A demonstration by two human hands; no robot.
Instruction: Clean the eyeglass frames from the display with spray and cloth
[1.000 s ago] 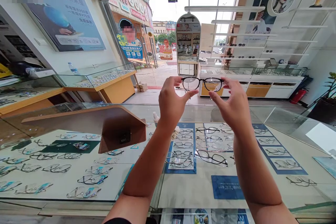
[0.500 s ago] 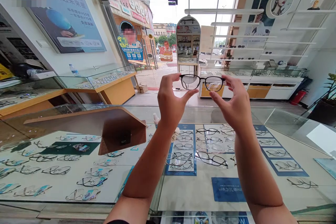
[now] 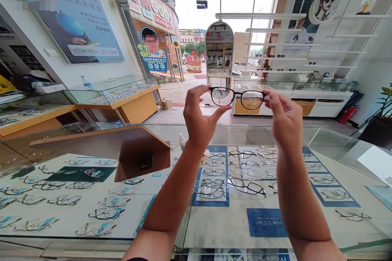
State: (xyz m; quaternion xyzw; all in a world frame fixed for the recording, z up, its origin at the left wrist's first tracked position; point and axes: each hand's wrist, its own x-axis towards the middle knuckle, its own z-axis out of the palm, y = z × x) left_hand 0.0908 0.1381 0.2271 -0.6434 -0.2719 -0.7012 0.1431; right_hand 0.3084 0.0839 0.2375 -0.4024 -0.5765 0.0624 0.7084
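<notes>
A pair of black-rimmed eyeglasses [image 3: 237,93] with round clear lenses is held up over the glass counter, roughly level. My left hand [image 3: 198,119] is closed on its left end, thumb at the lower rim and fingers at the upper corner. At the other end, my right hand [image 3: 285,119] pinches the right corner near the hinge between thumb and fingers. The temples are mostly hidden. Beneath my arms, several eyeglass frames [image 3: 247,186] lie inside the display case, some on a blue-bordered board [image 3: 227,177].
A brown angled panel [image 3: 147,142] stands at left on the glass counter [image 3: 223,232], with a small white bottle [image 3: 182,140] beside it. Farther off are an arched mirror [image 3: 219,55], another display case [image 3: 134,94] at left, and a red fire extinguisher [image 3: 347,114] at right.
My right hand has shifted slightly right, its thumb leaving the lower rim to pinch the outer corner. My left hand keeps its hold, and the eyeglasses turn slightly.
</notes>
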